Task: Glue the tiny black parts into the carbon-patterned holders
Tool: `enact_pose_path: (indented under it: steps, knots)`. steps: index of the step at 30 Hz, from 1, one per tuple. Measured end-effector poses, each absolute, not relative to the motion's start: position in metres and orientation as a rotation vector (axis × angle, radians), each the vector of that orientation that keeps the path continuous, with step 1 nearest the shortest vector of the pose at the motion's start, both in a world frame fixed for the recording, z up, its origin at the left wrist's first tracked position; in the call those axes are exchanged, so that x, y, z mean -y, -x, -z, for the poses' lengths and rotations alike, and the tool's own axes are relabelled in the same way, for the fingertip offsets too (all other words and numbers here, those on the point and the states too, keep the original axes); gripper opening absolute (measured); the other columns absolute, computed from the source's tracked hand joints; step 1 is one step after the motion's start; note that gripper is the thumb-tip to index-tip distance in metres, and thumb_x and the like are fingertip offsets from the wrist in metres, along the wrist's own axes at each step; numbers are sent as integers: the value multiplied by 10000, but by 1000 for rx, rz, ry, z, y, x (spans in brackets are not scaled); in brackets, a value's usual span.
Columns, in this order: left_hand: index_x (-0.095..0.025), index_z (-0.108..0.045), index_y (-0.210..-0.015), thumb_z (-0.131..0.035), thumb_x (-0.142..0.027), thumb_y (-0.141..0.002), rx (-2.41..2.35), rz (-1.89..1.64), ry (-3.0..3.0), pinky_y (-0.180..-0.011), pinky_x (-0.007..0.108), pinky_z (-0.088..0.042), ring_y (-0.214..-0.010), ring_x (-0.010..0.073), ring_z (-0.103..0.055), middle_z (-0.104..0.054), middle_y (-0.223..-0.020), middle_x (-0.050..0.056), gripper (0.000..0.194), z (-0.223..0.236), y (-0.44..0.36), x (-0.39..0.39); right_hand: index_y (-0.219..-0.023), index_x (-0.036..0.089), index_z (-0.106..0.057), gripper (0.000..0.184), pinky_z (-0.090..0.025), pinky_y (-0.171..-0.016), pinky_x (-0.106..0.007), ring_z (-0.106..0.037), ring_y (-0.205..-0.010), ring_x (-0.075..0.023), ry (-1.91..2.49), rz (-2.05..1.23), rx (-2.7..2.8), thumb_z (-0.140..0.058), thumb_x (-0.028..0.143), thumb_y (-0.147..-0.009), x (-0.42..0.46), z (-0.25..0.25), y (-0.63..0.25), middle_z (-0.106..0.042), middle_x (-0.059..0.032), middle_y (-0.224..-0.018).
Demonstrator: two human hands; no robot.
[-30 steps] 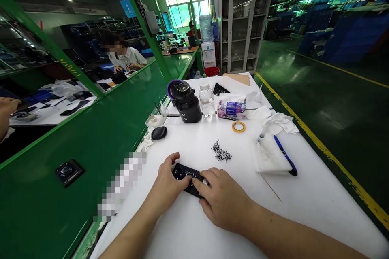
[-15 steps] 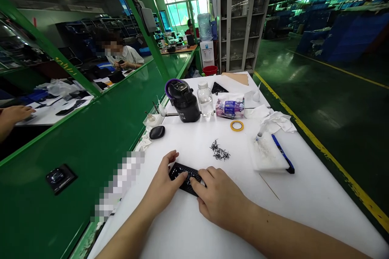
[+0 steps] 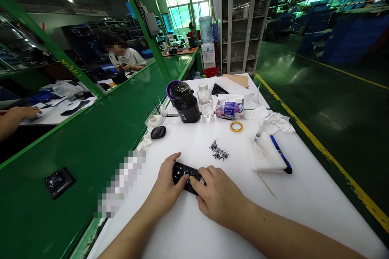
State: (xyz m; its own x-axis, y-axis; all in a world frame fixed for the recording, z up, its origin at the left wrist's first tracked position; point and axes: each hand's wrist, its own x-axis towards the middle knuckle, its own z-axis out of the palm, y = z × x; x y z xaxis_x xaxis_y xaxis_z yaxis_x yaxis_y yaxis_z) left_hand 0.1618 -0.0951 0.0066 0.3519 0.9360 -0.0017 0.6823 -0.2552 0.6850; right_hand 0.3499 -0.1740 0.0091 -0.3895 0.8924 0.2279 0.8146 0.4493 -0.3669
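Note:
A flat black piece [image 3: 180,169], glossy with a carbon-weave pattern, lies on the white tabletop [image 3: 231,234] between my hands. My left hand [image 3: 164,188] grips its left end, thumb on top and fingers along the far edge. At its right end, my right hand [image 3: 220,194] holds on, with the index finger pressing the top surface near my left thumb. My right hand covers much of the right end. A small heap of thin black strips [image 3: 219,153] lies just beyond. Farther right are a thin wooden stick [image 3: 267,186] and a blue utility knife [image 3: 280,153] beside a white pad [image 3: 263,164].
Toward the back stand a black water jug [image 3: 188,109], a clear bottle [image 3: 206,103] and a tissue pack [image 3: 230,109]. A yellow tape roll [image 3: 240,129] lies nearer. At left are a black oval case [image 3: 158,132] and a green partition [image 3: 100,153]; co-workers sit beyond it.
The view has shifted slightly. My left hand has tilted a little, its index finger now closer along the far edge of the black piece. My right hand stays nearly where it was.

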Motion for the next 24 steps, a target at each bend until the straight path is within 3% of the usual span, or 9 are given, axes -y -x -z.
enact_pose_path:
  steps: [7,24]
  knots:
    - [-246,-415,-1344,-529,-342,-849,-1475,-627,-1985,-1124,503,-332,-1304,271,-440,-494,-1358,85,517,-7,-164,95,-1337,156,-513,464,-424,-758,-384,-486,-949,-263,1437,-243,2337,-493,187,-874,174,-8,-351,-563,-130,-1096]
    - [-239,-430,-1327,-536,-295,-844,-1411,-669,-2122,-1115,483,-351,-1310,270,-446,-496,-1371,82,498,-7,-165,97,-1333,159,-512,453,-427,-760,-376,-488,-938,-256,1456,-266,2349,-506,180,-880,174,-13,-351,-564,-126,-1086]
